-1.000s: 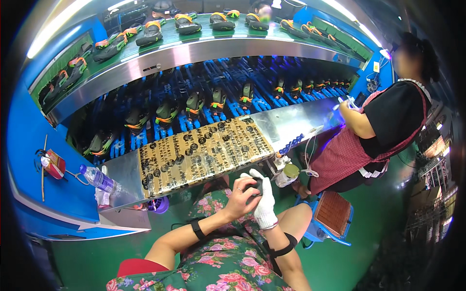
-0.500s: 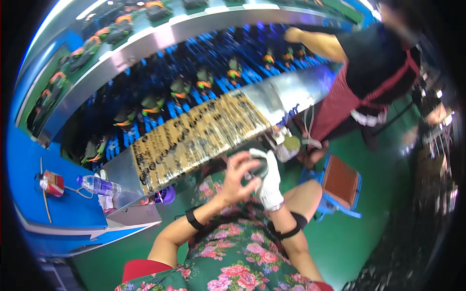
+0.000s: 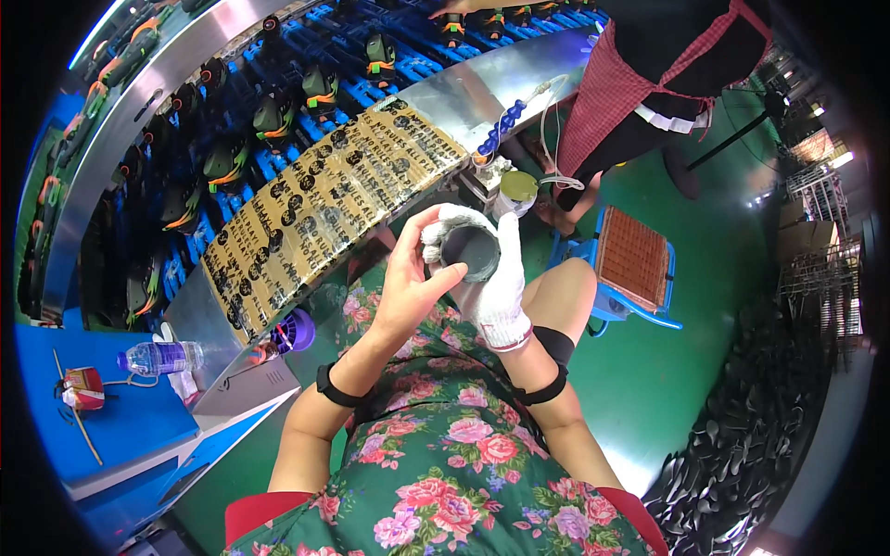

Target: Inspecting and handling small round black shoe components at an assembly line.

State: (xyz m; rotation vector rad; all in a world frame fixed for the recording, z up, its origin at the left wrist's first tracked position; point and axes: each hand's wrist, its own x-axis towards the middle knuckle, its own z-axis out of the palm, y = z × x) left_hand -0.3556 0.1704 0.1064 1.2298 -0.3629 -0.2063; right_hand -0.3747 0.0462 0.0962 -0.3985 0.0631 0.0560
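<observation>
Far to the left of the grip: clear plastic water bottle (image 3: pixel 159 356) lying on its side on a blue ledge (image 3: pixel 130 422), small red packet (image 3: pixel 83 387) beyond it. Nearer, lower left of the grip: round purple object (image 3: pixel 295 330) at the edge of the metal bench (image 3: pixel 236 385). Upper left of the grip: brown printed sheet (image 3: pixel 320 199) spread slantwise over the bench, with rows of dark shoes (image 3: pixel 278 116) on blue racks past it.

Centre: bare left hand (image 3: pixel 408 287), black band at the wrist, fingers curled around the left side of a dark, round, cup-like piece (image 3: pixel 470 250), thumb pressed against its lower rim. Piece held above the lap, between both hands, opening turned toward the camera. White-gloved right hand (image 3: pixel 496 283) closed around the right side and back of the same piece, gloved fingers (image 3: pixel 445 227) wrapping over its top edge.

Just above the grip: small pot with a yellow-green lid (image 3: pixel 517 188) at the bench edge. Right of the grip: blue stool with a brown woven seat (image 3: pixel 633 259) on the green floor (image 3: pixel 723 352). Upper right: another person in a red checked apron (image 3: pixel 640 83), standing at the bench.
</observation>
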